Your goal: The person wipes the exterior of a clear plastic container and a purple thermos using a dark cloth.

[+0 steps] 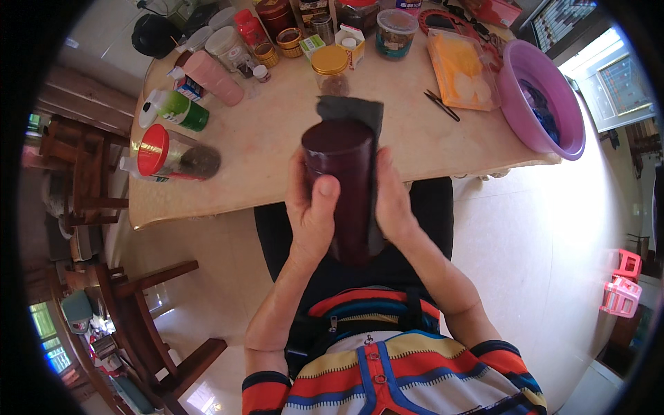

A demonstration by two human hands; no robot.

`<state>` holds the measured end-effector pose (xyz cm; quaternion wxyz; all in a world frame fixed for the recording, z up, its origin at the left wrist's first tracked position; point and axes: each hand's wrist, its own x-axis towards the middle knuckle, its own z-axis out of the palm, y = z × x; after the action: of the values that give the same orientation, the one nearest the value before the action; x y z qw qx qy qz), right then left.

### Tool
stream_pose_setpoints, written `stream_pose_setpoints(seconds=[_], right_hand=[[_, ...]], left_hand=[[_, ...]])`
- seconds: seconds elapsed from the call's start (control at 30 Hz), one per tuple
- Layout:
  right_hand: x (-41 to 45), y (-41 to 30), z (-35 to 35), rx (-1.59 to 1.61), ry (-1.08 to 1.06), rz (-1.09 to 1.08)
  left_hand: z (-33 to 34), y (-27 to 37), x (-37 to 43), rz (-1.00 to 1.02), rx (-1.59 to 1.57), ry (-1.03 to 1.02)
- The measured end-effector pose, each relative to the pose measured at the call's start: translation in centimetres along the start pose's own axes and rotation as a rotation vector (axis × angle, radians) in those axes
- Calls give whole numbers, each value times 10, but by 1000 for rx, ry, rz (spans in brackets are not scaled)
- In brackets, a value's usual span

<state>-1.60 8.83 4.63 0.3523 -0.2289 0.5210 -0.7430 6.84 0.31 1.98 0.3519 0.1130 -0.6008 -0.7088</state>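
Observation:
In my left hand (pixel 311 207) is a tall dark maroon canister (pixel 353 197), gripped around its side with the thumb across the front. It is held upright above my lap, just off the table's front edge. A dark grey cloth (pixel 377 129) lies along the canister's right side, and its upper part sticks up behind the lid. My right hand (pixel 393 199) presses the cloth flat against the canister, fingers extended. Beyond the cloth stands a glass jar with a gold lid (pixel 331 67).
On the table (pixel 270 155), a red-lidded jar (pixel 179 155), a green bottle (pixel 181 110) and a pink tumbler (pixel 213 78) stand at left. To the right are tweezers-like dark snips (pixel 442 106), an orange-filled plastic box (pixel 461 72) and a purple basin (pixel 542 98). A wooden chair (pixel 140 332) is at lower left.

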Motion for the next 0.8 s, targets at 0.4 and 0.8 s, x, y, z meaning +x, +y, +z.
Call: stream_pose_setpoints(seconds=[0.4,0.8], right_hand=[[9,-4,10,-358,-13,-400],[-39,35,-2,-21,-84,96]], left_hand=[[15,20,8,-90,0,287],[-20,38,27,-198,-212,317]])
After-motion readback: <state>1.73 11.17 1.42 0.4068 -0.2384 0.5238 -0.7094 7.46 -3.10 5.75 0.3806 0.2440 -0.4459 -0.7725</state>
